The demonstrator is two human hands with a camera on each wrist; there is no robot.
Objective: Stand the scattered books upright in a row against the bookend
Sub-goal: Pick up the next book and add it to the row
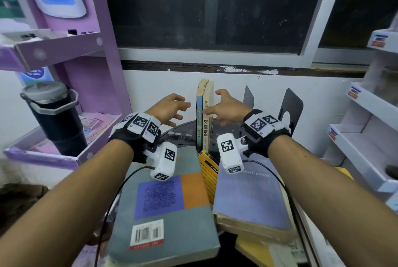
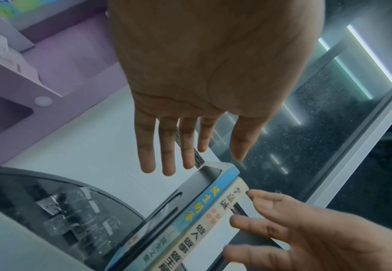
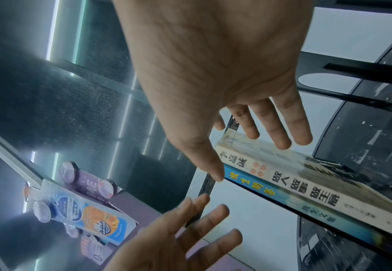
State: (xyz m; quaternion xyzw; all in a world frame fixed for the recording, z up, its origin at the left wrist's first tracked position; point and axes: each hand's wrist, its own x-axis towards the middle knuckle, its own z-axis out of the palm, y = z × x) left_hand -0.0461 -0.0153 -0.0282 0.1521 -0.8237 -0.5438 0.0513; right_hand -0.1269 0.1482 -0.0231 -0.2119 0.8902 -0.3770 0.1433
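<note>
Standing books: two, a blue-spined book (image 1: 199, 124) and a cream-spined book (image 1: 207, 120), upright, touching side by side, spines toward the person.
Bookends: two black ones in the head view (image 1: 289, 105), right of the standing pair, apart from it; the left wrist view shows a third against the blue book.
Left hand (image 1: 170, 108): fingers spread, holding nothing, just left of the blue book.
Right hand (image 1: 228, 107): fingers straight, open; contact with the cream book unclear.
Flat books: a grey book (image 1: 168, 219) and a lavender book (image 1: 249, 200) at the near edge, a yellow book (image 1: 210, 172) wedged between.
Open room: gap between cream book and nearer bookend.
</note>
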